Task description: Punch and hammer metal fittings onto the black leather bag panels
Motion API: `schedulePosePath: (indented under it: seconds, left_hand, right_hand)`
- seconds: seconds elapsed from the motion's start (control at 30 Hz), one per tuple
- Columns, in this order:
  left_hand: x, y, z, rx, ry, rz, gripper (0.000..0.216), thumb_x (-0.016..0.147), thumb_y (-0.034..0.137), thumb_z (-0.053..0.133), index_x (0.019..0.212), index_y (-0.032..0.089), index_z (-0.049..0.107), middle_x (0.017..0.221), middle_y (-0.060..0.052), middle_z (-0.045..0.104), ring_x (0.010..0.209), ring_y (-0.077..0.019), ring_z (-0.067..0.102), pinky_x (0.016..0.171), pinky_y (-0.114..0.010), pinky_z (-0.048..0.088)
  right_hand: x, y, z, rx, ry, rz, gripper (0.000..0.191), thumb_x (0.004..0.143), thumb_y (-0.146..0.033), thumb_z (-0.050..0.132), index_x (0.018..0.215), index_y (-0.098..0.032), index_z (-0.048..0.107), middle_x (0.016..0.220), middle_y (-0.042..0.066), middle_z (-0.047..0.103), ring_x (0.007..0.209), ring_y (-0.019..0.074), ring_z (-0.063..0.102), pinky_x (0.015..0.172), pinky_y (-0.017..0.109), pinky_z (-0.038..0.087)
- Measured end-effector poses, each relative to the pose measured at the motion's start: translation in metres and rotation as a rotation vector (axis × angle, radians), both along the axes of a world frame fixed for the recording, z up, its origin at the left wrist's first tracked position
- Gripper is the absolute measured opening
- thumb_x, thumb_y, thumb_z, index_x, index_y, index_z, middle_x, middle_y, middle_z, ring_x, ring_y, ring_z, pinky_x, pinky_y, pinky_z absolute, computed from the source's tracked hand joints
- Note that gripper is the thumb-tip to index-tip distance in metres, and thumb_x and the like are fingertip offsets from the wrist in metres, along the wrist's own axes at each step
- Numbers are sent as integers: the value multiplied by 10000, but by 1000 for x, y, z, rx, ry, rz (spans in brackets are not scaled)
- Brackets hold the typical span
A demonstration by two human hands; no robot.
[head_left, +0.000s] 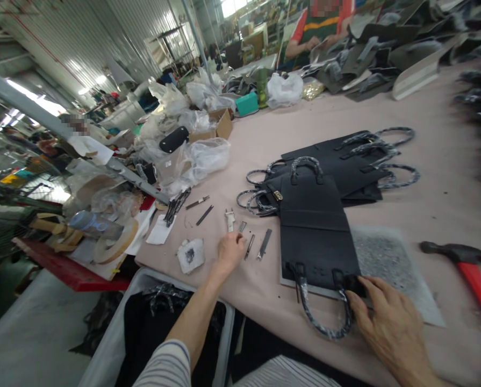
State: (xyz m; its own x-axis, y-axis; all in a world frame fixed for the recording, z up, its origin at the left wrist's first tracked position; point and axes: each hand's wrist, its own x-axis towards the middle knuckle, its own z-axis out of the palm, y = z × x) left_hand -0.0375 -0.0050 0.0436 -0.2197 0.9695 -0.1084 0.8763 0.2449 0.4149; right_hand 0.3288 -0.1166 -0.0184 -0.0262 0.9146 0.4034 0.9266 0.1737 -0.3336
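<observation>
My left hand (231, 252) is closed, with its fingertips at the lower end of a pale caliper-like tool (229, 219) lying on the table. Just right of it lie a thin metal punch (250, 246) and a flat grey metal bar (265, 244). A black handbag panel (315, 231) with plastic-wrapped handles lies flat in front of me, partly over a grey slab (389, 258). At its lower right corner, my right hand (389, 317) pinches a black part between thumb and fingers. Where that part joins the panel is hidden.
More black bag pieces (329, 166) lie stacked behind. A claw hammer with a red handle (474, 279) rests at right. A white bin (228, 333) of black pieces stands below the table edge. Plastic bags (208, 158) crowd the far left; a co-worker (318, 32) sits across.
</observation>
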Motion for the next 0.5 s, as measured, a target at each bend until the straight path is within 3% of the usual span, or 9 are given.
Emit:
schedulePosePath:
  seconds: [0.17, 0.3, 0.43, 0.5]
  left_hand:
    - [26, 15, -16, -158, 9, -23, 200, 710, 289, 815, 652, 217, 638, 833, -159, 758, 873, -324, 736, 763, -370, 532]
    - [25, 25, -14, -213, -57, 3, 338, 632, 185, 786, 487, 244, 486, 629, -104, 688, 791, -315, 733, 684, -338, 532]
    - [20, 33, -3, -230, -173, -39, 289, 632, 168, 725, 471, 238, 495, 465, -32, 566, 645, -270, 696, 593, -305, 518]
    - [27, 32, 7, -231, -258, -51, 187, 710, 233, 673, 568, 217, 553, 512, -32, 614, 595, -237, 688, 569, -293, 530]
  right_hand:
    - [-2, -1, 1, -19, 5, -15, 454, 994, -519, 464, 1216, -164, 639, 1191, 182, 671, 1048, 359, 618, 912, 518, 493]
    - [-8, -4, 9, -47, 26, -45, 393, 1003, -447, 502, 1236, -156, 626, 1237, 176, 655, 1123, 343, 595, 948, 507, 488]
    - [-12, -4, 15, -68, 50, -81, 369, 1003, -394, 524, 1268, -151, 606, 1262, 164, 637, 1154, 330, 573, 976, 498, 473]
    - [-13, -4, 16, -74, 59, -85, 364, 1001, -379, 531, 1280, -155, 598, 1273, 158, 630, 1175, 330, 562, 994, 497, 460]
